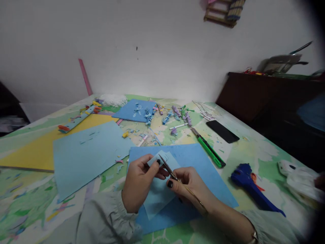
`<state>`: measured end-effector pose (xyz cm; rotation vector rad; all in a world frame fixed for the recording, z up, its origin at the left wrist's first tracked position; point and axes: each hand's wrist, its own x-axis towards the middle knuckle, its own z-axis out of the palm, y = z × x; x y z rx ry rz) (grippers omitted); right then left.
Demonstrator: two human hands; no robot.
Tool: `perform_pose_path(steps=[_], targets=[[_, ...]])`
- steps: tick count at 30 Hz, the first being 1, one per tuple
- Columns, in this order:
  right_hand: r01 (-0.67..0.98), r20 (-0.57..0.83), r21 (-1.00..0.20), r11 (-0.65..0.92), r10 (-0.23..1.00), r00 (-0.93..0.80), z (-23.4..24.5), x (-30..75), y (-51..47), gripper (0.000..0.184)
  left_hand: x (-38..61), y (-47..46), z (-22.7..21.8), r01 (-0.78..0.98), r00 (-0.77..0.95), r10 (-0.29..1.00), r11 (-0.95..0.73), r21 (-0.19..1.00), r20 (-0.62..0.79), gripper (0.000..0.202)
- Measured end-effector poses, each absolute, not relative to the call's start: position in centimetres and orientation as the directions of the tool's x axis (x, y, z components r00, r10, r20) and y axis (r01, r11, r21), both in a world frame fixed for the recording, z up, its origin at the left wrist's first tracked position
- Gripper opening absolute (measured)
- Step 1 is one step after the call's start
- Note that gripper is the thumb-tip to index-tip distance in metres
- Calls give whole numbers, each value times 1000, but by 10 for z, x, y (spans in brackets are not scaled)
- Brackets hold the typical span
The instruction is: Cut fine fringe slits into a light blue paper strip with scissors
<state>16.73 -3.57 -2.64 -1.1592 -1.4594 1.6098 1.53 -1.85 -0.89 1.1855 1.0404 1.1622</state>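
Observation:
My left hand (141,178) pinches a small light blue piece of craft sheet (154,163) between thumb and fingers. Closed around a pair of scissors (169,170) is my right hand (191,188); the narrow blades reach up and left to the piece, and a gold-coloured handle runs back along the wrist. Beneath both hands lies a larger light blue sheet (154,206), on top of a darker blue sheet (218,189). The fingertips behind the piece are partly hidden.
To the right lie a green utility knife (209,150), a black phone (222,131) and a blue glue gun (254,189). Light blue (88,152) and yellow (30,150) sheets spread leftward. Behind are curled paper pieces (167,117) and several scraps. Another hand (319,182) shows at the far right.

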Motion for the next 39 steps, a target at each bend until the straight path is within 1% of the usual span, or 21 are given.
perform_pose_path(steps=[14,27,39], targets=[[116,-168,-984,-134,916,-365,-28,167,-35,52,16,-19,-9,-121,147,989,40,992,-22,12],[115,-212,-976,-183,915,-345,-31,166,-34,50,15,-18,-12,-118,168,986,40,992,-20,13],[104,-187,-982,-160,920,-345,-32,167,-33,50,16,-19,-11,-140,203,979,52,989,-23,12]])
